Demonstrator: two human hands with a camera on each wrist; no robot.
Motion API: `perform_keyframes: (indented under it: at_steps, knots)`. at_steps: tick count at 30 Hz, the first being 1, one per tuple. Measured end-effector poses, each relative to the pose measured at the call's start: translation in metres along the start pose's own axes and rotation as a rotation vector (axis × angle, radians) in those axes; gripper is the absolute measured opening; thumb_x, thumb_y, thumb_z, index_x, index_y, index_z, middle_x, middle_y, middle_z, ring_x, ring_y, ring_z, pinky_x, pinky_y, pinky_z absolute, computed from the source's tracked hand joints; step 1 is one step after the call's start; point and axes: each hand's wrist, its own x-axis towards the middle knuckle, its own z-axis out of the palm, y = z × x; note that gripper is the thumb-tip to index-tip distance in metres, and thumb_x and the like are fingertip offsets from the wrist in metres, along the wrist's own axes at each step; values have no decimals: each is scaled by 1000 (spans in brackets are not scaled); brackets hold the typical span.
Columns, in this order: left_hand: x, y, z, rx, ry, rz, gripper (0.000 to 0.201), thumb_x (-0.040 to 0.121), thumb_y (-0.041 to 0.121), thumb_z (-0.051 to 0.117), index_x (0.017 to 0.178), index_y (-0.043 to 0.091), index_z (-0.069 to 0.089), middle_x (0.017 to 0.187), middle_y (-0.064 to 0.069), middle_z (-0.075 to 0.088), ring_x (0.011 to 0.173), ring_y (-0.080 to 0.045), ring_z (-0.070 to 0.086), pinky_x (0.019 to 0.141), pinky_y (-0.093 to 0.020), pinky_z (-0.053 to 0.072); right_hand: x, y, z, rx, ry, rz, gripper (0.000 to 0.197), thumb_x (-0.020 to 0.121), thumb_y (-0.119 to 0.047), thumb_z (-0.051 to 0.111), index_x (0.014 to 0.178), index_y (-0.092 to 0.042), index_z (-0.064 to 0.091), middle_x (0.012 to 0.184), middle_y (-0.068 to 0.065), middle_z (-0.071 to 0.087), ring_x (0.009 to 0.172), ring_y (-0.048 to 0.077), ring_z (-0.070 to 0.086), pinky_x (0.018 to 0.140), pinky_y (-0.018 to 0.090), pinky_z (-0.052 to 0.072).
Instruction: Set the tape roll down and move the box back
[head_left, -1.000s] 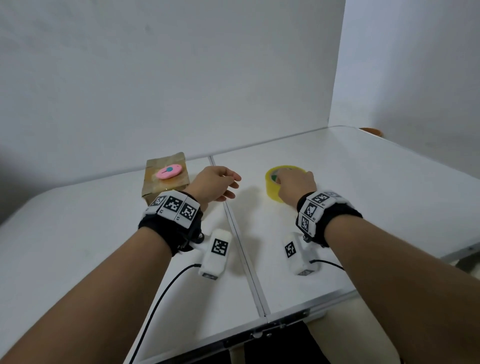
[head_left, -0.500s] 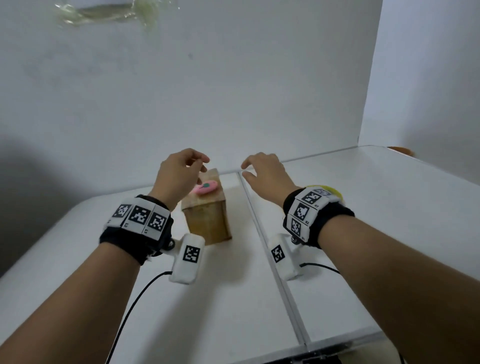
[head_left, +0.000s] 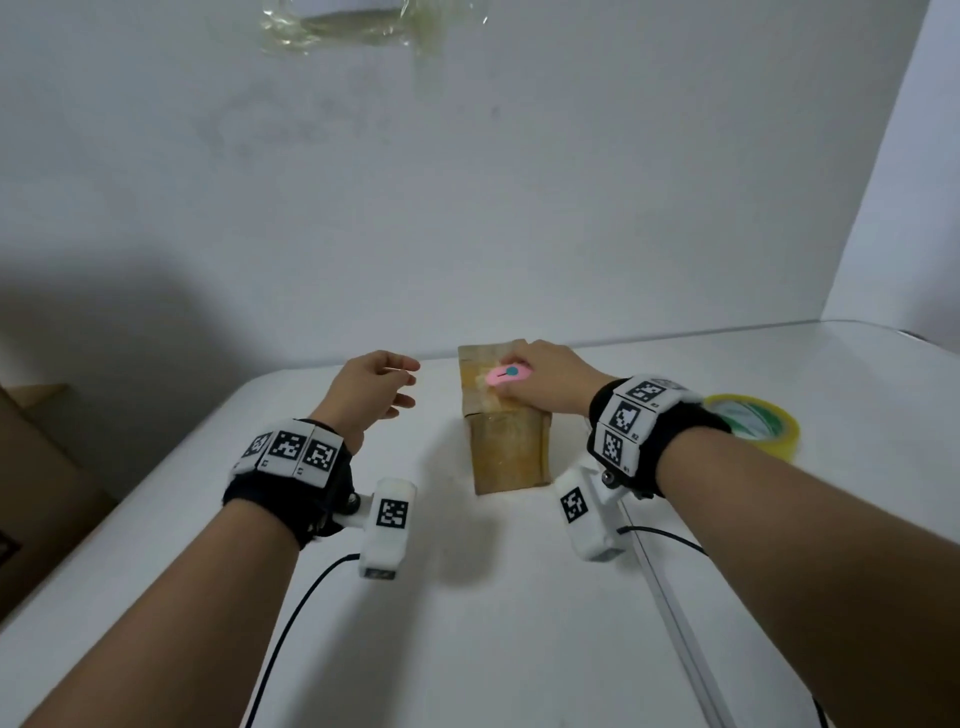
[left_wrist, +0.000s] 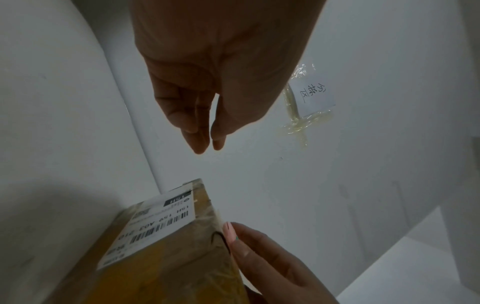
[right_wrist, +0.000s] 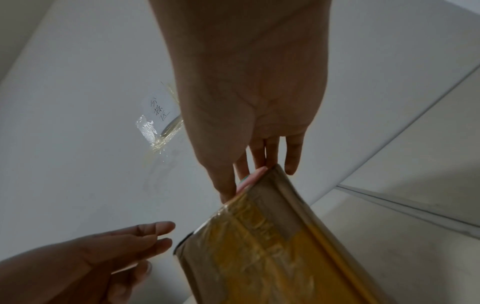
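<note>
I see my right hand (head_left: 545, 382) lying on top of the taped cardboard box (head_left: 506, 447), its fingers laid over the far half of a small pink oval cutter (head_left: 506, 374) that rests on the box's upper face. In the right wrist view the fingers (right_wrist: 262, 156) reach down almost straight to the box edge, the thumb pressed beside the pink piece; I cannot tell whether they pinch the cutter or only rest on it, and no curl round it shows. The cutter's near end with its teal dot lies uncovered. The box stands upright on the white table (head_left: 493, 623), near the back wall, left of the table's centre seam. Its side toward my left hand carries a white shipping label (left_wrist: 161, 222) with barcodes. My left hand (head_left: 371, 395) hovers just left of the box, apart from it, fingers loosely extended and relaxed, holding nothing; the left wrist view shows them hanging free over the table. A roll of yellowish tape (head_left: 753, 423) lies flat on the table to the right of my right wrist, well apart from the box. On the wall above, a paper note (left_wrist: 314, 96) with handwritten characters is fixed under clear tape. A brown carton edge (head_left: 36, 493) shows at far left, beside the table.
</note>
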Motion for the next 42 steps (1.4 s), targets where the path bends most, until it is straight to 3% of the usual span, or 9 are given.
perform_keyframes:
  at_steps: [5, 12, 19, 24, 27, 29, 32, 38, 42]
  knots:
    - [1, -1, 5, -5, -3, 1, 27, 95, 7, 45, 112, 11, 66, 106, -4, 66, 71, -12, 64, 64, -21, 47, 4, 7, 7, 43, 59, -10, 37, 86, -37, 62, 106, -7, 69, 103, 8, 68, 96, 23, 62, 75, 28, 44]
    - [-4, 6, 10, -1, 8, 23, 25, 95, 6, 46, 107, 13, 66, 107, -5, 66, 70, -12, 63, 64, -20, 47, 1, 13, 12, 128, 167, 15, 38, 87, -40, 61, 110, -9, 64, 109, 7, 61, 105, 24, 59, 80, 28, 42]
    - [-18, 44, 34, 175, 144, 323, 29, 94, 5, 43, 100, 17, 69, 103, 2, 68, 70, -10, 67, 58, -18, 43, -30, 34, -20, 416, 564, 53, 39, 87, -48, 60, 103, -13, 66, 108, 5, 61, 90, 17, 59, 79, 23, 42]
    - [-28, 79, 93, 302, 54, 548, 29, 94, 6, 45, 97, 20, 70, 109, 1, 67, 91, -21, 68, 80, -33, 54, -66, 98, -36, 435, 615, 224, 36, 83, -43, 68, 99, -11, 69, 103, 8, 69, 93, 22, 65, 79, 22, 43]
    - [-31, 91, 135, 298, -47, 570, 28, 94, 6, 46, 98, 20, 70, 109, 2, 67, 87, -17, 68, 73, -18, 50, -92, 141, -43, 417, 634, 305, 34, 81, -36, 71, 103, -9, 70, 106, 12, 68, 97, 26, 65, 89, 34, 51]
    - [-30, 95, 160, 272, -118, 539, 27, 94, 7, 46, 96, 20, 70, 108, 3, 68, 73, -8, 67, 56, -4, 41, -105, 165, -48, 382, 629, 340, 34, 82, -33, 71, 106, -8, 69, 109, 13, 67, 99, 26, 64, 91, 32, 49]
    - [-26, 94, 189, 266, -194, 487, 24, 94, 10, 48, 92, 22, 68, 106, 5, 69, 64, -1, 66, 48, -5, 37, -112, 191, -54, 234, 568, 376, 36, 84, -38, 67, 109, -12, 69, 111, 9, 67, 103, 23, 63, 86, 27, 44]
    - [-15, 80, 215, 199, -304, 373, 23, 93, 7, 49, 92, 17, 69, 106, 0, 70, 64, -6, 67, 70, -23, 48, -100, 209, -56, 22, 364, 366, 40, 88, -39, 62, 115, -10, 64, 110, 13, 68, 110, 31, 58, 93, 38, 47]
    - [-9, 75, 219, 199, -338, 334, 22, 93, 7, 49, 92, 18, 68, 101, 3, 67, 65, -8, 67, 71, -28, 47, -88, 213, -54, -228, 179, 459, 43, 88, -50, 56, 111, -14, 63, 113, 13, 65, 118, 34, 51, 95, 39, 46]
